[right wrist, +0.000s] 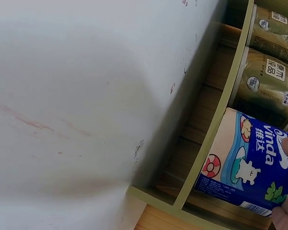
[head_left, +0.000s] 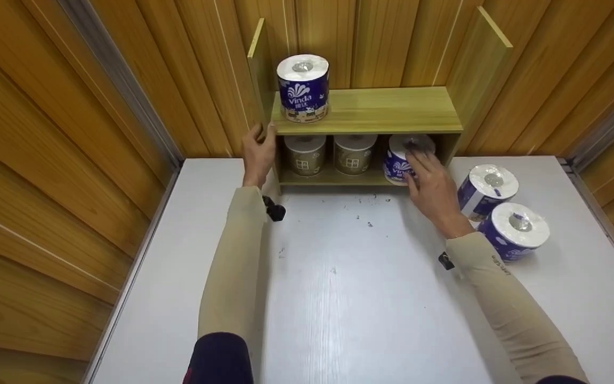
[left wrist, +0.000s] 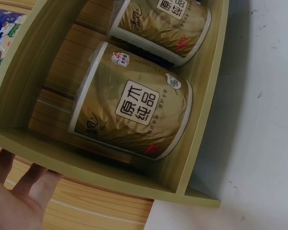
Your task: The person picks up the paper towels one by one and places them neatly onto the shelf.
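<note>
My right hand [head_left: 435, 189] holds a blue Vinda toilet roll [right wrist: 249, 163] at the right end of the lower compartment of a small wooden shelf [head_left: 371, 130]. Its fingers reach over the top of the roll, which leans slightly in the right wrist view. To its left, two gold toilet rolls [head_left: 305, 156] [head_left: 355, 154] stand in the same compartment. My left hand [head_left: 259, 157] is at the shelf's left side panel, and in the left wrist view its fingers [left wrist: 41, 189] rest straight against the outer face. Another blue roll [head_left: 303, 90] stands on the upper board, at the left.
Two more blue rolls [head_left: 488, 189] [head_left: 515, 232] stand on the white table [head_left: 339, 298], right of the shelf, beside my right forearm. Wood-panelled walls [head_left: 371, 42] rise behind the shelf and on both sides. Small dark marks spot the tabletop before the shelf.
</note>
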{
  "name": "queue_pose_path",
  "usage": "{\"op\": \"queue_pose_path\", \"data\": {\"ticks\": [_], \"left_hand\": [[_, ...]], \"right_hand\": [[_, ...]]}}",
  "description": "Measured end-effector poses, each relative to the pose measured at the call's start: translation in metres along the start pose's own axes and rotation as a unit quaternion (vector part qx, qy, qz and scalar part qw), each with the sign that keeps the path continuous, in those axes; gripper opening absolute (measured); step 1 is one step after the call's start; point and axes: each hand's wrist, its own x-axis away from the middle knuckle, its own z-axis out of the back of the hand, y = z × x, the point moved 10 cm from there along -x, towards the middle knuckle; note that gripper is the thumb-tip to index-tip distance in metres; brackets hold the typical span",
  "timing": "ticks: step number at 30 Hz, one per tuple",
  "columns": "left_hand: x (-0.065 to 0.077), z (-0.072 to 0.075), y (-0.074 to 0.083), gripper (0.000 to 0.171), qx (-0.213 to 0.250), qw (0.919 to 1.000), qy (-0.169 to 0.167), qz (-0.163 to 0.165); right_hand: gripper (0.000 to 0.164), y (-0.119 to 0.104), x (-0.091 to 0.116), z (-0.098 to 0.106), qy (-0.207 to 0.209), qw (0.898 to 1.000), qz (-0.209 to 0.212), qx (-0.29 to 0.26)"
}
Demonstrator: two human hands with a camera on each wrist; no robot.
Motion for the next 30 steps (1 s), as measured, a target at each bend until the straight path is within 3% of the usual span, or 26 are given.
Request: {"op": "queue_pose_path", "data": {"ticks": [19,30], "left_hand": [[0.0,0.0,-0.002,0.068,-0.01,0.9999,-0.001,0.012],[0.0,0.0,0.001,0.063,0.006,0.9998,0.003,-0.017]], "right_hand": [[0.051,0.007,-0.01,-0.005,-0.021,0.999,-0.027,-0.026],[0.046,0.011,-0.017,-0.007,-0.025,0.999,-0.03,-0.031]]}}
